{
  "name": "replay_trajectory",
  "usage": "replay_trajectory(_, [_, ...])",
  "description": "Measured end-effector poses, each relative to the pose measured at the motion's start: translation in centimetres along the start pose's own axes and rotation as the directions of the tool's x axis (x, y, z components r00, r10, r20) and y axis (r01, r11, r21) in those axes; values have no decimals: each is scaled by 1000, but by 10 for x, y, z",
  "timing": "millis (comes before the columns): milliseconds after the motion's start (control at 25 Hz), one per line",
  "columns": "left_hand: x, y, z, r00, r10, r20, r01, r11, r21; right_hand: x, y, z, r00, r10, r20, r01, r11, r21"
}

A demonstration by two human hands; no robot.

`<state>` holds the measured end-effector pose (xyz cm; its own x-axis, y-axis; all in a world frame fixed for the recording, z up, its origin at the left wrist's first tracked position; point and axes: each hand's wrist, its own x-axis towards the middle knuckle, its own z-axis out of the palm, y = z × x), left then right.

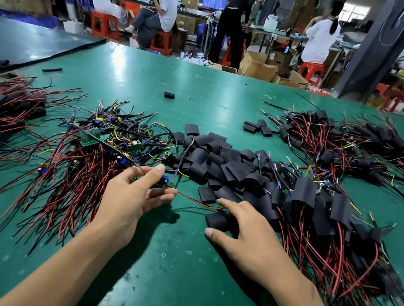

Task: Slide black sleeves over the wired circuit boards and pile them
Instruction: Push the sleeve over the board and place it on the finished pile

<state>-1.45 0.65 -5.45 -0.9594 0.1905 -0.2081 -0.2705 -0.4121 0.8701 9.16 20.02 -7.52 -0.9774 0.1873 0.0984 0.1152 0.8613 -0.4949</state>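
Within left hand (130, 201), circuit board (164, 182), by right hand (251, 234), black sleeve (216, 220)

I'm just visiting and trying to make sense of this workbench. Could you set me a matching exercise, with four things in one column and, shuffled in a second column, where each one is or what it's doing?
Things
1. left hand
2. right hand
3. loose black sleeves
4. bare wired circuit boards

Places or states
A. heaped on the green table, beyond both hands
B. pinches a circuit board trailing a red wire
C. tangled heap beyond and left of the left hand
D. spread open over one black sleeve

Pairs: 1-B, 2-D, 3-A, 4-C
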Motion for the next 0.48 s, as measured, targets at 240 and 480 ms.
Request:
replay_trajectory(240, [2,6,-3,998,41,40,-36,991,-131,3,5,3,981,162,-104,-154,985,75])
replay_trajectory(480, [4,6,-4,998,17,55,-10,992,-129,2,2,0,952,191,-237,-118,949,293])
